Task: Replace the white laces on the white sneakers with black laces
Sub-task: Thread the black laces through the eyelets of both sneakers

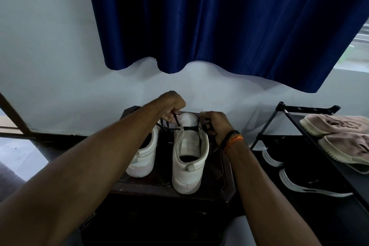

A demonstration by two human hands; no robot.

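Note:
Two white sneakers stand heel-toward-me on a dark stool (227, 183). The right sneaker (189, 162) has a black lace (189, 127) running across its upper eyelets. My left hand (172, 106) pinches one end of that lace above the tongue. My right hand (216, 126) grips the other end at the shoe's right side. The left sneaker (144, 154) is partly hidden behind my left forearm, with black lace showing near its top. No white laces are visible.
A black shoe rack (311, 124) stands to the right, holding two pinkish-beige shoes (339, 136) on top and black sneakers with white soles (303, 177) below. A blue curtain (219, 26) hangs over the wall behind. A dark frame edge (14, 114) lies at far left.

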